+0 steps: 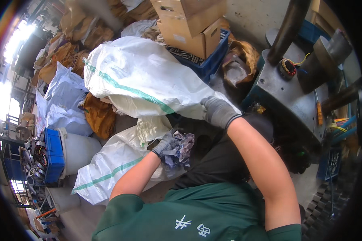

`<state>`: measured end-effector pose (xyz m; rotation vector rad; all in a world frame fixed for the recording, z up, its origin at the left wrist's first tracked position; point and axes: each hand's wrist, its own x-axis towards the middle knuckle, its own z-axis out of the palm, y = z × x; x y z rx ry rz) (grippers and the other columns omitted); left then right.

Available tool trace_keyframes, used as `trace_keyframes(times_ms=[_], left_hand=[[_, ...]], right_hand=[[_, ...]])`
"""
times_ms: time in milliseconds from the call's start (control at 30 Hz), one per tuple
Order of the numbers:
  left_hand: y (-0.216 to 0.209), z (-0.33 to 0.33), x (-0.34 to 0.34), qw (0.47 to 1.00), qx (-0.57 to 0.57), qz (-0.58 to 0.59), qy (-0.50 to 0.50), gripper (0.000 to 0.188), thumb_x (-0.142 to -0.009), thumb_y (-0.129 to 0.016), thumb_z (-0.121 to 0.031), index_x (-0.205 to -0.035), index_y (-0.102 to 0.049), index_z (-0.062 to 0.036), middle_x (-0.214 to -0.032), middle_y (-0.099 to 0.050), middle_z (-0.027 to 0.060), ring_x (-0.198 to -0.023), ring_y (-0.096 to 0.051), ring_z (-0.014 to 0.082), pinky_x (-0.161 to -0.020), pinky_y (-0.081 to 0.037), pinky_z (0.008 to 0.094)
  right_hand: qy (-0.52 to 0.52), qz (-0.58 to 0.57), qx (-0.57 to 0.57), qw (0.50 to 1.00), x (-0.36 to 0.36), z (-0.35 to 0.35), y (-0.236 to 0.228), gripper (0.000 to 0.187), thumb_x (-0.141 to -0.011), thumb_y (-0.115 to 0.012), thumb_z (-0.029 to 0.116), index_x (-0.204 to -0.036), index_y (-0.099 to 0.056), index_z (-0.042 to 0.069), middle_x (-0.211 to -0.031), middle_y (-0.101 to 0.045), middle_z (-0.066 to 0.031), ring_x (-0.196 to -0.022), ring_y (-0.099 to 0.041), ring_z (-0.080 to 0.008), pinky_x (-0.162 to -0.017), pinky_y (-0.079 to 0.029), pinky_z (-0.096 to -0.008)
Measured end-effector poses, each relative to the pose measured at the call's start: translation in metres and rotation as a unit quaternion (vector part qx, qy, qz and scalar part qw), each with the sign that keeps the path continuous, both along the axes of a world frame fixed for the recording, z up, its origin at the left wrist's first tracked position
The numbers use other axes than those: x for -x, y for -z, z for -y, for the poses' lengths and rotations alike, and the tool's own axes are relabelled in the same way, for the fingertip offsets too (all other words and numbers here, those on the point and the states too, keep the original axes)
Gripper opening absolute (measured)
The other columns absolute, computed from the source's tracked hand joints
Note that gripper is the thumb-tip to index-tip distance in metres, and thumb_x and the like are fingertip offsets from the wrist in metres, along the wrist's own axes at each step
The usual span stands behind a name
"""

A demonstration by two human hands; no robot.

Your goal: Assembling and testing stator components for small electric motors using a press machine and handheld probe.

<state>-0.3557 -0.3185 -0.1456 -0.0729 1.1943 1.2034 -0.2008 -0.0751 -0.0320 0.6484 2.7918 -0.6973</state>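
Note:
Both hands wear grey gloves. My right hand (219, 111) is closed on the edge of a big white woven sack (136, 72) with a green stripe, which bulges away from me to the left. Lower down, my left hand (167, 145) is closed around a bundle of crumpled greyish-purple plastic film (183, 150). Its fingertips are partly hidden by the film. Beneath the left forearm lies a second white woven sack (112, 160), also with a green stripe, flatter and creased. The mouths of both sacks are hard to make out.
Cardboard boxes (189, 28) stand on a blue crate (213, 60) of metal parts. A metal machine table (277, 86) with a motor coil (287, 68) is at right. At left are a blue bin (53, 154), a white bucket (80, 148) and brown bags (98, 116).

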Motion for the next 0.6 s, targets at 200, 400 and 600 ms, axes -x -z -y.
trace_keyframes(times_ms=[200, 400, 600], left_hand=[[-0.032, -0.071, 0.08, 0.954, -0.277, 0.046, 0.108, 0.043, -0.115, -0.05, -0.029, -0.149, -0.061, -0.0053, -0.14, -0.071, 0.0127, -0.121, -0.071, 0.027, -0.099, -0.061, 0.0423], [-0.09, -0.163, 0.149, 0.419, -0.103, -0.885, 0.175, 0.05, -0.116, -0.047, -0.032, -0.16, -0.049, -0.0072, -0.158, -0.058, 0.0131, -0.142, -0.056, 0.0313, -0.121, -0.043, 0.0421], [-0.058, -0.24, 0.213, 0.526, -0.167, -0.834, 0.006, 0.047, -0.113, -0.053, -0.029, -0.154, -0.056, -0.0072, -0.151, -0.063, 0.0141, -0.136, -0.062, 0.0303, -0.113, -0.049, 0.0432]], right_hand=[[0.111, -0.072, -0.078, 0.988, 0.01, 0.003, -0.002, 0.092, -0.092, -0.076, 0.033, -0.171, -0.033, 0.011, -0.156, -0.057, -0.0258, -0.135, -0.065, -0.0412, -0.113, -0.053, -0.0489], [0.211, -0.137, -0.004, 0.968, 0.014, -0.023, -0.014, 0.065, -0.093, -0.07, 0.02, -0.156, -0.055, 0.012, -0.139, -0.069, -0.0254, -0.13, -0.067, -0.0399, -0.11, -0.054, -0.0504], [0.247, -0.462, 0.208, 0.826, 0.008, -0.023, -0.012, 0.043, -0.096, -0.065, 0.013, -0.14, -0.066, 0.01, -0.119, -0.076, -0.0231, -0.111, -0.074, -0.0411, -0.098, -0.059, -0.0464]])
